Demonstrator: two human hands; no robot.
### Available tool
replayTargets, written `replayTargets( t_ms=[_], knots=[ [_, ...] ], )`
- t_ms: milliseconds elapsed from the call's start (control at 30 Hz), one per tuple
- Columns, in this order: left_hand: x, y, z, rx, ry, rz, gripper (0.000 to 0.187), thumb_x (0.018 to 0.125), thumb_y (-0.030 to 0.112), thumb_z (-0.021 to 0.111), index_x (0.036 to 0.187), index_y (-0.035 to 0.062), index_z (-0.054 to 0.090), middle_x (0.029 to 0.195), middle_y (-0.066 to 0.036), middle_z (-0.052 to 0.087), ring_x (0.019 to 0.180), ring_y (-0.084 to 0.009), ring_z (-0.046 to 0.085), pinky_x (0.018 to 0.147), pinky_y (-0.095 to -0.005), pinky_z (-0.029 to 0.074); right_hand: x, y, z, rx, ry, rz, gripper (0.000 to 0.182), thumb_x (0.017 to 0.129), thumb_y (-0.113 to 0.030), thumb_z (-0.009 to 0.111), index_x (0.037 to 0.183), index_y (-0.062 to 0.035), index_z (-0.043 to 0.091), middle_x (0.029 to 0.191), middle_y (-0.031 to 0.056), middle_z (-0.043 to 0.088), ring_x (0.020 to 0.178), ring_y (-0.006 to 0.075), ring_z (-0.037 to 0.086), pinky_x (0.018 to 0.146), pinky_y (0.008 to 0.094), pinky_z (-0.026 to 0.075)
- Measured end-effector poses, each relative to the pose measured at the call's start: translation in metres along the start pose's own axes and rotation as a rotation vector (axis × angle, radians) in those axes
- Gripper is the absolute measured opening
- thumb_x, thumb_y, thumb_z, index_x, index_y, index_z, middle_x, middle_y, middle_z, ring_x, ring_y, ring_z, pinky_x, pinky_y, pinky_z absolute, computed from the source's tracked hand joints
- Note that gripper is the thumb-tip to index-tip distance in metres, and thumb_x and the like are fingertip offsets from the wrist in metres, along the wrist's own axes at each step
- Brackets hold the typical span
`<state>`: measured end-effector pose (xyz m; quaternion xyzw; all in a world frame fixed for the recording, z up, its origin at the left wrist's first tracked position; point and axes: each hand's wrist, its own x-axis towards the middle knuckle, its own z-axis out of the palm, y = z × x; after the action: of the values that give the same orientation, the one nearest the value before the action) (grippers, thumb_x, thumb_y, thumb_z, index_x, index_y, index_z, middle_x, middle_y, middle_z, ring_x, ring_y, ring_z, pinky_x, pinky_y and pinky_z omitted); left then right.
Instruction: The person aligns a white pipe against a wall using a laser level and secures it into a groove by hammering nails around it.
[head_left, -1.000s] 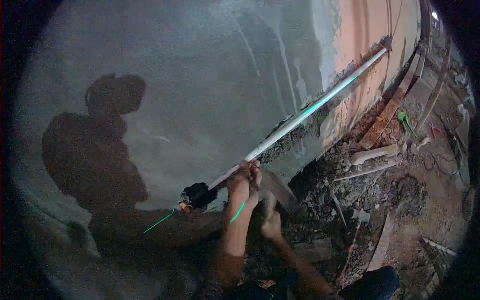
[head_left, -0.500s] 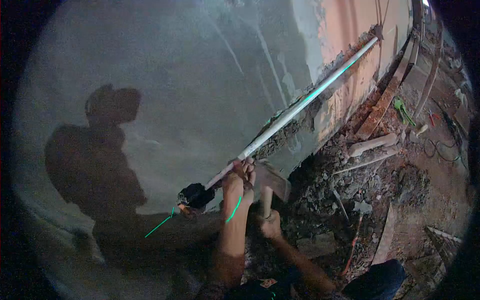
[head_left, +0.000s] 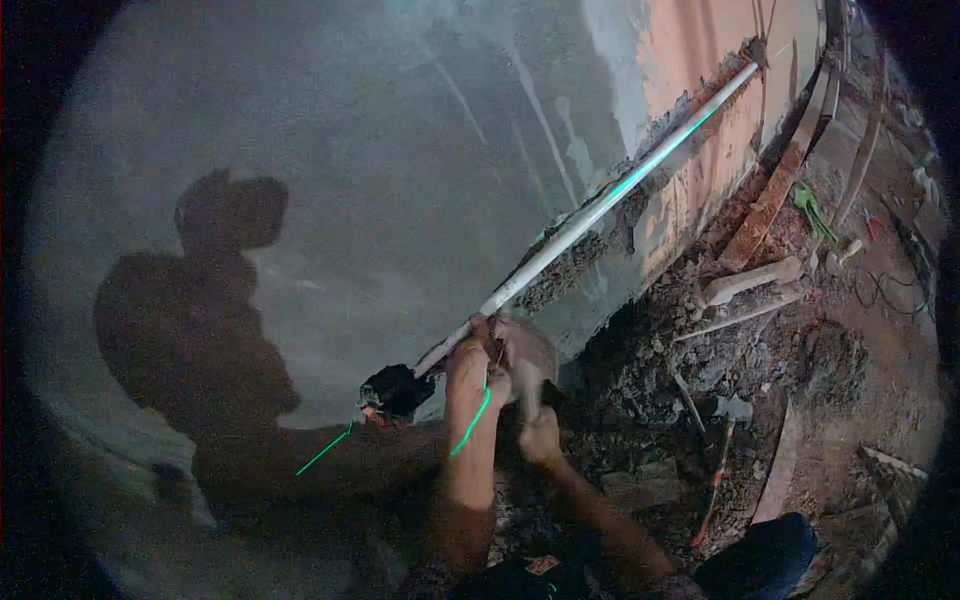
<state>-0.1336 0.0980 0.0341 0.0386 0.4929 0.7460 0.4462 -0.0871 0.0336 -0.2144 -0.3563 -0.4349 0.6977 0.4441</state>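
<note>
A white pipe (head_left: 570,240) runs slantwise in a rough groove cut in the grey wall (head_left: 380,200). My left hand (head_left: 478,352) is closed at the pipe's lower part, fingertips right against it; I cannot tell what they pinch. Lower right, my right hand (head_left: 541,438) grips a hammer by its handle. The hammer's head (head_left: 528,352), smeared by motion, is up beside my left fingers. Below my left hand, at the pipe's bottom end, sits a black box-like piece (head_left: 397,392) in a hole in the wall. A green light line crosses my left forearm.
Rubble and soil (head_left: 640,400) lie along the wall's foot. On the ground are wooden planks (head_left: 780,195), a short timber block (head_left: 752,281), a green tool (head_left: 812,212), and a hatchet-like tool (head_left: 733,408) with an orange-marked handle. A dark cable (head_left: 885,295) curls at the right.
The hammer head has swung left and up, close to my left fingers, and my right hand has risen slightly. My left hand stays at the pipe. The view has shifted a little.
</note>
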Motion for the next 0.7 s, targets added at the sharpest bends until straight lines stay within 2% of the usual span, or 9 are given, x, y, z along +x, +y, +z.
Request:
replayTargets(
  t_ms=[33,167,200,267,333,500,600,633,700],
  knots=[
    [0.017,-0.005,-0.013,-0.011,-0.009,-0.010,0.013,0.095,0.023,0.059,0.097,0.0098,0.061,0.098,-0.009,0.067,0.092,-0.0116,0.058,0.059,-0.0237,0.045,-0.002,0.000,0.004,-0.412,0.060,-0.061,0.027,0.067,-0.002,0.068,0.092,-0.0013,0.059,0.078,0.0036,0.057,0.066,0.0183,0.055,0.058,0.0339,0.046],
    [0.004,0.002,-0.020,-0.075,-0.197,-0.056,0.015,0.095,0.024,0.059,0.099,0.0101,0.062,0.099,-0.006,0.067,0.096,-0.0103,0.058,0.064,-0.0230,0.047,-0.029,-0.057,-0.009,-0.445,-0.037,-0.125,0.036,0.066,0.000,0.066,0.102,0.0028,0.060,0.085,0.0085,0.063,0.069,0.0237,0.060,0.058,0.0365,0.048],
    [-0.003,0.007,-0.016,-0.089,-0.255,-0.066,0.015,0.095,0.024,0.059,0.100,0.0102,0.062,0.099,-0.005,0.067,0.097,-0.0100,0.058,0.064,-0.0230,0.047,-0.030,-0.045,0.000,-0.221,0.043,-0.222,0.034,0.067,0.001,0.064,0.101,0.0033,0.061,0.085,0.0087,0.065,0.069,0.0235,0.061,0.058,0.0357,0.048],
    [-0.006,0.009,0.007,0.013,0.037,-0.101,0.015,0.095,0.020,0.057,0.105,0.0105,0.063,0.102,-0.004,0.067,0.095,-0.0094,0.059,0.065,-0.0237,0.047,-0.025,-0.029,0.004,0.010,0.118,-0.309,0.033,0.068,0.001,0.062,0.100,0.0038,0.062,0.086,0.0090,0.067,0.069,0.0232,0.061,0.058,0.0350,0.047],
    [0.000,0.006,-0.003,0.009,-0.039,-0.064,0.018,0.096,0.019,0.054,0.109,0.0110,0.064,0.102,-0.001,0.067,0.095,-0.0097,0.060,0.068,-0.0236,0.047,-0.006,-0.058,-0.007,-0.632,-0.037,0.018,0.027,0.071,-0.002,0.064,0.098,0.0039,0.062,0.094,0.0127,0.065,0.081,0.0205,0.062,0.069,0.0341,0.048],
    [0.000,0.006,-0.016,0.096,-0.117,-0.040,0.025,0.096,0.028,0.057,0.113,0.0111,0.063,0.104,0.001,0.067,0.084,-0.0105,0.062,0.063,-0.0240,0.044,-0.026,-0.098,-0.024,-0.160,-0.092,0.214,0.028,0.076,-0.009,0.062,0.101,0.0040,0.059,0.107,0.0222,0.058,0.092,0.0258,0.057,0.078,0.0322,0.045],
    [0.000,0.003,-0.005,0.029,-0.022,-0.039,0.042,0.088,0.034,0.067,0.114,0.0024,0.056,0.118,-0.007,0.064,0.079,-0.0129,0.058,0.069,-0.0251,0.053,-0.031,-0.078,-0.007,-0.138,0.195,-0.100,0.021,0.078,-0.009,0.058,0.096,0.0030,0.061,0.095,0.0187,0.062,0.079,0.0294,0.057,0.071,0.0338,0.046],
    [-0.001,0.004,-0.004,0.065,-0.035,-0.029,0.041,0.089,0.034,0.066,0.114,0.0026,0.057,0.118,-0.007,0.064,0.081,-0.0142,0.058,0.071,-0.0259,0.053,-0.028,-0.075,-0.006,-0.427,0.204,-0.374,0.019,0.079,-0.010,0.058,0.092,0.0032,0.061,0.088,0.0180,0.063,0.074,0.0315,0.058,0.068,0.0359,0.046],
    [0.002,0.004,-0.006,0.111,-0.061,-0.016,0.041,0.090,0.034,0.064,0.115,0.0027,0.057,0.119,-0.007,0.064,0.083,-0.0155,0.059,0.074,-0.0267,0.052,-0.017,-0.102,-0.008,-0.416,-0.077,0.075,0.015,0.079,-0.010,0.059,0.083,0.0045,0.055,0.076,0.0152,0.062,0.068,0.0285,0.058,0.059,0.0400,0.044]
  ],
)
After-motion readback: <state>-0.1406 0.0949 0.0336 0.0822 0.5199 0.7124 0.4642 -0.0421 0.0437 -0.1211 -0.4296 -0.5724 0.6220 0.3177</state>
